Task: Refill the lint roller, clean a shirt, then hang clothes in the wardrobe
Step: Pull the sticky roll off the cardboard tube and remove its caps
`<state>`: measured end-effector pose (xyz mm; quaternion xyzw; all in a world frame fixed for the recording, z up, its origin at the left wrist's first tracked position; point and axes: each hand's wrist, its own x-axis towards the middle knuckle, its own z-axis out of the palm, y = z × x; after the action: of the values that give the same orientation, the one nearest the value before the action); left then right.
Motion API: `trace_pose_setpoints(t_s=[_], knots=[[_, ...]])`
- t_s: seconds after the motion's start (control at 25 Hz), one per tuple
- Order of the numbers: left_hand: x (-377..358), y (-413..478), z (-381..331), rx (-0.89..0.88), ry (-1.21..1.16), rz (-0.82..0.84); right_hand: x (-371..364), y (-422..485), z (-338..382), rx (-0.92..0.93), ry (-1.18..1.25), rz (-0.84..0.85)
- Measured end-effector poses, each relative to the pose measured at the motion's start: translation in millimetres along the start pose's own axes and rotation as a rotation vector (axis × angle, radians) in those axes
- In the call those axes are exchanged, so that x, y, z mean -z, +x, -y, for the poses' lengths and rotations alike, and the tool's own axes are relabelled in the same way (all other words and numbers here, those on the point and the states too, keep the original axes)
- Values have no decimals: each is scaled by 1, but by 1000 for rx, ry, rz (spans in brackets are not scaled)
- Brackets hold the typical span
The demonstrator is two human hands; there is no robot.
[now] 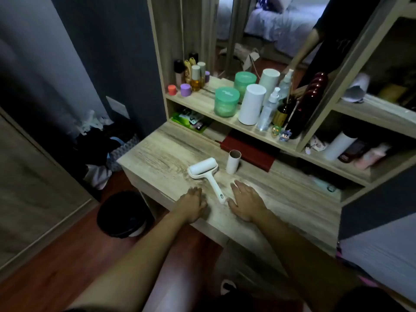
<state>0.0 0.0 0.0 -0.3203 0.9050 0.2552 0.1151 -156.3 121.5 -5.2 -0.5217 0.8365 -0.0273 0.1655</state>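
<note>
Wooden counter [157, 158] bearing a white lint roller [206, 174] beside an upright cardboard tube [233, 162]; left hand [193, 204] and right hand [245, 202] lie flat, fingers spread, flanking the handle.

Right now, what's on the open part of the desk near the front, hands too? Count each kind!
Lint roller: 1
Upright paper roll: 1
Hands: 2, the left hand and the right hand, both flat on the desk
Total: 4
</note>
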Motion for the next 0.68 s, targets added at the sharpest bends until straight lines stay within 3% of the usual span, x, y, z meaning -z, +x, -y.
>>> trace_pose_setpoints(t_s=[0.12, 0.32, 0.52, 0.68], knots=[[-14, 21, -23, 53, -139, -125, -10, 14, -32, -12, -75, 9], [-24, 70, -53, 410, -382, -390, -28, 45, -69, 42, -92, 58], [-35, 116, -60, 656, -496, -434, -54, 62, -84, 32, -39, 105], [-41, 128, -58, 708, -520, -449, -61, 61, -86, 47, -4, 34]])
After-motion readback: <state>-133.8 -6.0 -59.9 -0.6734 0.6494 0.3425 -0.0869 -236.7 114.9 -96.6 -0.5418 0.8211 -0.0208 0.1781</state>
